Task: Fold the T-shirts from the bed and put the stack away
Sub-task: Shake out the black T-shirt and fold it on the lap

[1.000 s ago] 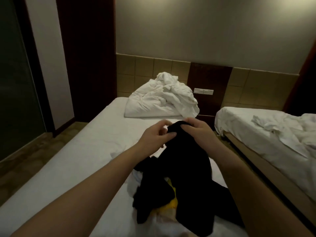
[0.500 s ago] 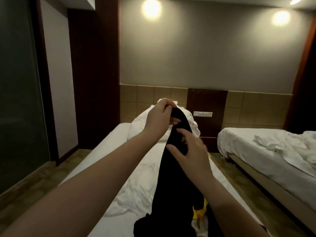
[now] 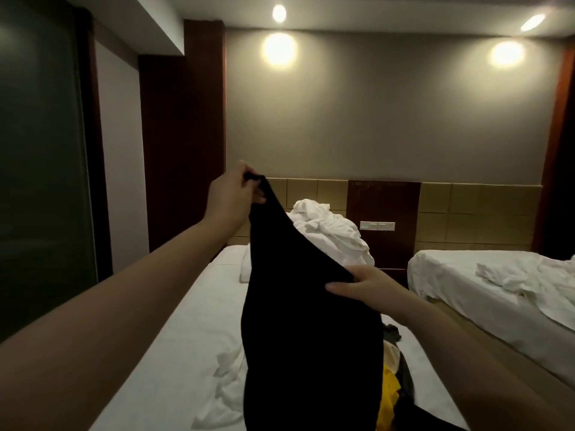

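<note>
Near bed (image 3: 174,321): white sheet on top, mostly flat. Big crumpled white bedding heap (image 3: 329,237) at far end. Bunched white cloth (image 3: 224,390) on sheet near front. Yellow cloth (image 3: 389,396) and dark clothes (image 3: 394,332) on sheet at right side, close together, partly hidden behind black T-shirt (image 3: 311,337). Second bed (image 3: 451,269) off to right, well apart: white, with crumpled white sheet (image 3: 510,278) on top.

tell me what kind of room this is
Likely a hotel twin room: a near bed and second bed in white sheets, a switch panel on the headboard wall between them, downlights above.
</note>
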